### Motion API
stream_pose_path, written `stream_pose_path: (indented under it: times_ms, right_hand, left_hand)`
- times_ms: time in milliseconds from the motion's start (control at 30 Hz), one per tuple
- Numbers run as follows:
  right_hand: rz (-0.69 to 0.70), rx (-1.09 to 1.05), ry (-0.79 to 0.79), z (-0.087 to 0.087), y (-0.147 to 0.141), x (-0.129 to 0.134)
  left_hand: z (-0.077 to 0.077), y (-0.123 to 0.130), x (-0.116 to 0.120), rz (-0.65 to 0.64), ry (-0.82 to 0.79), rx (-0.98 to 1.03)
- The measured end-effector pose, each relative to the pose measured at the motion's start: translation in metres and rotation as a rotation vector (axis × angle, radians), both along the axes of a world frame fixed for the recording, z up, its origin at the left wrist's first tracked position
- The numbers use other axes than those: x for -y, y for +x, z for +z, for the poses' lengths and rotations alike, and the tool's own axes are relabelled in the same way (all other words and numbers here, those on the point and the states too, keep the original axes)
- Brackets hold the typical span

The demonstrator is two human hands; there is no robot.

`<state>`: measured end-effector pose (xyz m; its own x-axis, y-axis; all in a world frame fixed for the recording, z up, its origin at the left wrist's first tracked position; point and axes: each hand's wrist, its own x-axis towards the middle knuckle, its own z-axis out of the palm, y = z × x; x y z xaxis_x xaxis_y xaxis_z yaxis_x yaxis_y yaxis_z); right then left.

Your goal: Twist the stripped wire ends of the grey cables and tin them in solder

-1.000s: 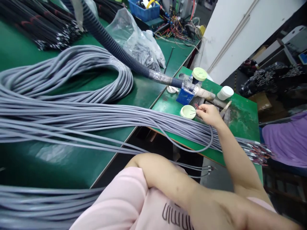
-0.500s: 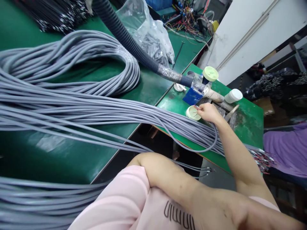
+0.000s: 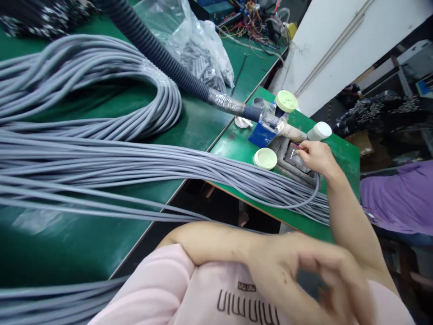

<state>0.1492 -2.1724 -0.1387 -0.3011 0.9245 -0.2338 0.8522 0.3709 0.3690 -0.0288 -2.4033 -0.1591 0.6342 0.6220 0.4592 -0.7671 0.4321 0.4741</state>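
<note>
My right hand (image 3: 316, 158) is closed in a pinch on the stripped end of a grey cable (image 3: 317, 192), with thin coloured wires poking out past the fingertips. Those wire tips hang over the dark square top of a metal pot (image 3: 289, 164), which looks like a solder pot; whether they touch it I cannot tell. From the hand the cable loops back down to a long bundle of grey cables (image 3: 189, 164). Close to the camera, in front of my pink shirt, my left hand (image 3: 304, 262) is loosely curved and slightly blurred, thumb and fingers apart, with nothing visible in it.
An open pale tub (image 3: 265, 159) stands left of the pot, a white lidded jar (image 3: 320, 131) behind. A ribbed hose (image 3: 176, 67) with a blue plate (image 3: 262, 134) reaches over. Coiled cables (image 3: 162, 104) and a plastic bag (image 3: 203, 58) lie left. A person in purple (image 3: 399, 194) is at right.
My right hand has moved the wire ends from over the pale tub, rightward to over the metal pot. My left hand has come into view at the lower right. The view has shifted slightly.
</note>
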Motion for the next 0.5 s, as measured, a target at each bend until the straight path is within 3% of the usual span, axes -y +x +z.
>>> stream_pose_path:
  times_ms: [33,67,133,200,267,333,500]
  right_hand:
    - [-0.005,0.051,0.026,0.002,0.009,-0.001]
    - [-0.013,0.102,0.041,0.002,0.016,-0.003]
    - [-0.034,0.193,0.044,-0.001,0.028,-0.007]
    - [-0.055,0.262,0.028,-0.007,0.035,-0.01]
    - [-0.07,0.303,0.011,-0.013,0.039,-0.014]
    - [-0.085,0.327,-0.005,-0.018,0.04,-0.016]
    - [-0.092,0.359,-0.039,-0.023,0.041,-0.019]
  left_hand:
    - [-0.011,-0.004,-0.021,0.152,0.17,-0.07]
    - [-0.024,-0.005,-0.04,0.41,0.229,-0.196]
    - [-0.053,-0.004,-0.065,0.913,0.252,-0.522]
    - [-0.083,0.0,-0.076,1.215,0.222,-0.791]
    - [-0.108,0.005,-0.078,1.369,0.244,-0.923]
    - [-0.124,0.009,-0.077,1.43,0.327,-0.955]
    - [-0.129,0.011,-0.078,1.468,0.407,-0.936]
